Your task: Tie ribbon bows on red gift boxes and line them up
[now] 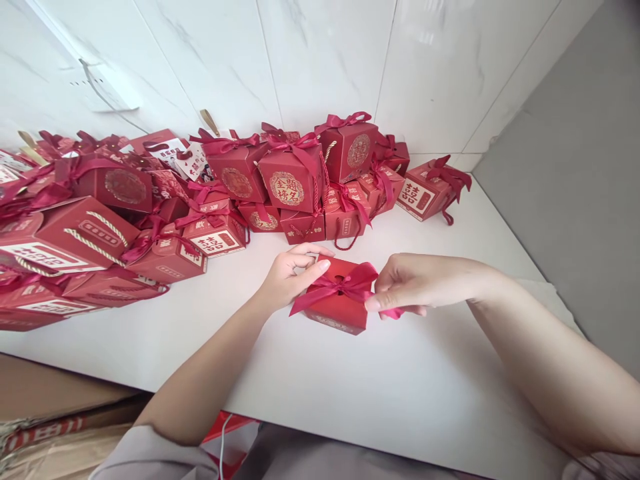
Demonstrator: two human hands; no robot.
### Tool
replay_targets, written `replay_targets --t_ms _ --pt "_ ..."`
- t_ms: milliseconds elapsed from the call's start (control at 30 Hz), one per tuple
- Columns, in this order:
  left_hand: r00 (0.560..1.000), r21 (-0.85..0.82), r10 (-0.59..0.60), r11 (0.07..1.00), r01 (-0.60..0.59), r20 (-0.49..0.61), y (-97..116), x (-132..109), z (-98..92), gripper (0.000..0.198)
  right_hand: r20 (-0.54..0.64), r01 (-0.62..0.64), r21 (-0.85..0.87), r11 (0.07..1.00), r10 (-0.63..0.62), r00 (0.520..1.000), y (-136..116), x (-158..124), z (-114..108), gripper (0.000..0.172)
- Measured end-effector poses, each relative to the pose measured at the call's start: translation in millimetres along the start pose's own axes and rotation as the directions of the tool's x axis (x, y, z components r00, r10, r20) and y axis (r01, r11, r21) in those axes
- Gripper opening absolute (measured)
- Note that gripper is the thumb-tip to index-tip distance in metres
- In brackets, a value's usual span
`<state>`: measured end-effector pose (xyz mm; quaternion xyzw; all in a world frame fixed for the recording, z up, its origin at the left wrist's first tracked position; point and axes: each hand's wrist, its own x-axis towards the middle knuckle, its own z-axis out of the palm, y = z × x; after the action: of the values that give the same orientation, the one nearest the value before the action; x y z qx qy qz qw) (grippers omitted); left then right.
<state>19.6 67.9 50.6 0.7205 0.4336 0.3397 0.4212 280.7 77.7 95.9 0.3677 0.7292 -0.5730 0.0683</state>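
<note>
In front of me on the white table stands a small red gift box (337, 315) with a dark pink ribbon (345, 285) tied in a bow on its top. My left hand (295, 275) grips the box from the left, thumb on the upper face and fingers along the far side. On the right, my right hand (407, 287) is closed, with thumb and fingers pinching the ribbon by the bow's right side. A ribbon end pokes out below those fingers. The bow's left tail hangs free over the box's edge.
Several red gift boxes with bows (293, 177) are stacked along the tiled wall (325, 60), with a larger pile (75, 233) at the left. One box (425, 190) stands at the right end. The table (390, 393) has its front edge near me; cardboard (55, 393) lies below left.
</note>
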Motion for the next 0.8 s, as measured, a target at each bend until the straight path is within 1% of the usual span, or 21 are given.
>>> replay_targets --t_ms 67,133,233,300,467,600,700,800 --pt "1.000 0.003 0.004 1.000 -0.004 -0.017 0 -1 0.8 0.050 0.025 -0.004 0.028 1.000 0.003 1.000 -1 2 3 0.045" --pt "1.000 0.022 0.003 1.000 -0.002 -0.025 1 -2 1.2 0.048 0.047 0.019 0.062 0.998 -0.022 0.999 -1 4 5 0.045" --pt "1.000 0.060 0.016 0.998 -0.015 -0.012 2 -2 1.0 0.049 0.090 0.050 0.112 0.992 -0.060 0.994 0 5 6 0.044" --pt "0.999 0.078 0.034 0.996 -0.033 -0.004 2 -2 0.9 0.050 0.103 0.052 0.116 0.992 -0.064 0.993 0 5 6 0.042" --pt "0.998 0.100 0.066 0.993 -0.068 0.016 3 -2 0.7 0.050 0.096 0.006 0.012 1.000 -0.007 0.995 -1 6 5 0.033" --pt "0.998 0.109 0.057 0.992 -0.059 0.025 5 -2 0.8 0.051 0.083 0.007 -0.038 0.999 -0.003 0.997 -1 4 4 0.028" --pt "0.998 0.085 0.048 0.995 -0.052 0.039 3 -1 1.2 0.050 0.092 0.010 -0.075 0.997 -0.003 0.996 -2 0 2 0.029" --pt "0.997 0.010 0.029 1.000 -0.030 0.071 -1 0 1.8 0.048 0.059 0.007 -0.116 0.993 -0.001 0.998 -3 -7 0 0.034"
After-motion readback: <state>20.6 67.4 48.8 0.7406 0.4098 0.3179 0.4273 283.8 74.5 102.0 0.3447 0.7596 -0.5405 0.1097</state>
